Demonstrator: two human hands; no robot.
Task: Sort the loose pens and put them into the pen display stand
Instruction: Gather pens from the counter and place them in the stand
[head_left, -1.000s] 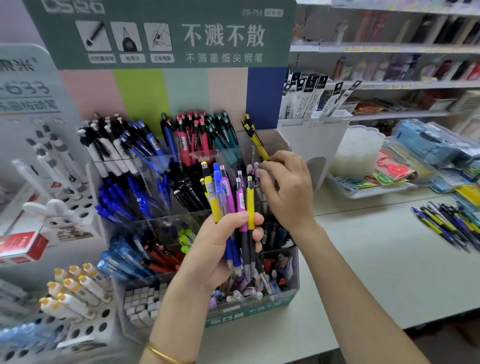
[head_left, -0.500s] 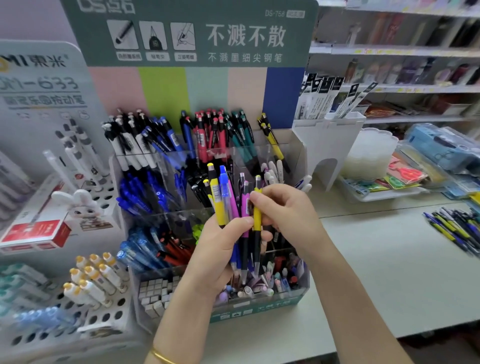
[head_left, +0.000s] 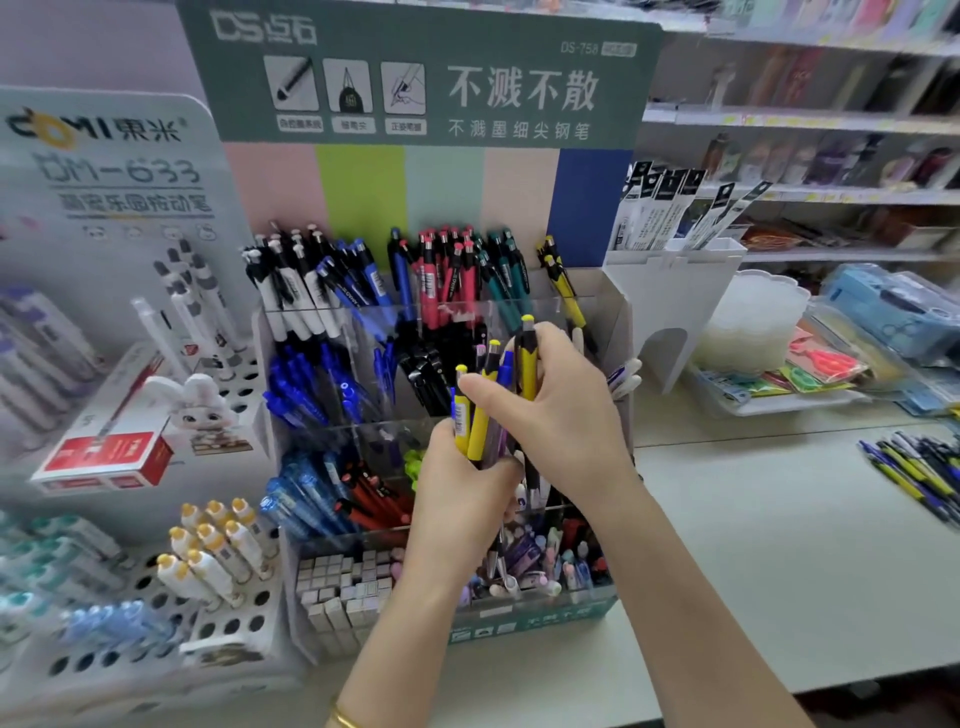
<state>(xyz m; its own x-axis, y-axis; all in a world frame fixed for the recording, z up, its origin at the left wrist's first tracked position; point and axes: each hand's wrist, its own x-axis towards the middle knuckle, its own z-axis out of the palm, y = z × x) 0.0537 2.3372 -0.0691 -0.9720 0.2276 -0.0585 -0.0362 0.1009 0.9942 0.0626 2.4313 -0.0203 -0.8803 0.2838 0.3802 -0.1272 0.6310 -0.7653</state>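
Now left hand (head_left: 457, 499) grip wraps pen bundle (head_left: 480, 421) before display stand (head_left: 519, 621); right hand (head_left: 561, 415) pinches yellow pen (head_left: 527, 364). Draw it straight up, slot with stand yellows (head_left: 563, 291) at 12 o'clock.

Your table (head_left: 779, 545): pale top, one seam across it at 2 o'clock.
- 12 o'clock: pen display stand (head_left: 524, 618), tiered clear compartments, green header card.
- 8 o'clock, just beside the stand: white perforated rack (head_left: 228, 629), capped pens upright in its holes.
- 1 o'clock: white card holder (head_left: 670, 296) with packaged refills.
- 2 o'clock: tray (head_left: 779, 404) of coloured packets, clear tub (head_left: 753, 317) at its far end.
- 3 o'clock: loose pens (head_left: 919, 467) in a heap, well apart from the stand.
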